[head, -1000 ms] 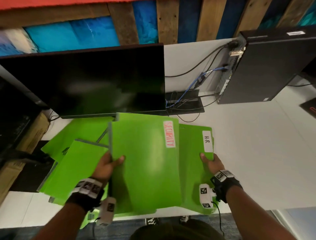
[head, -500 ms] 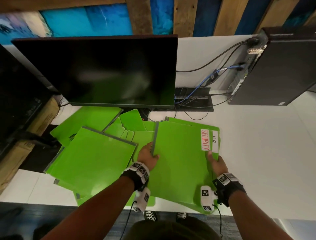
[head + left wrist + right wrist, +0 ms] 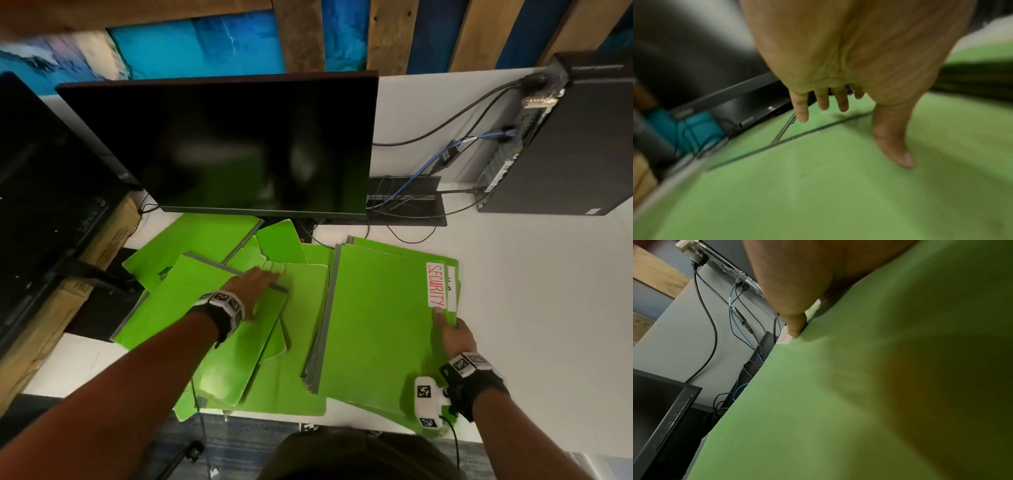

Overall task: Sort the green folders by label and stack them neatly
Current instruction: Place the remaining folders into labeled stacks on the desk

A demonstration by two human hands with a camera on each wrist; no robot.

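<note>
A squared stack of green folders (image 3: 373,322) lies on the right of the white table, topped by one with a red SECURITY label (image 3: 435,285); a white label beneath it is mostly covered. My right hand (image 3: 454,330) grips the stack's right edge, thumb (image 3: 795,327) on top and fingers hidden underneath. A loose, overlapping pile of green folders (image 3: 191,318) spreads to the left. My left hand (image 3: 260,284) hovers flat over this pile with its fingers (image 3: 842,104) straight and spread, holding nothing.
A black monitor (image 3: 239,147) stands just behind the folders. A black computer case (image 3: 565,137) with cables (image 3: 411,202) is at the back right. Cardboard boxes (image 3: 51,308) sit off the table's left end. Bare white table (image 3: 531,308) lies right of the stack.
The SECURITY folder came down onto the right stack, covering the H-R label. My left hand let go of it and moved left over the loose pile. My right hand stayed put.
</note>
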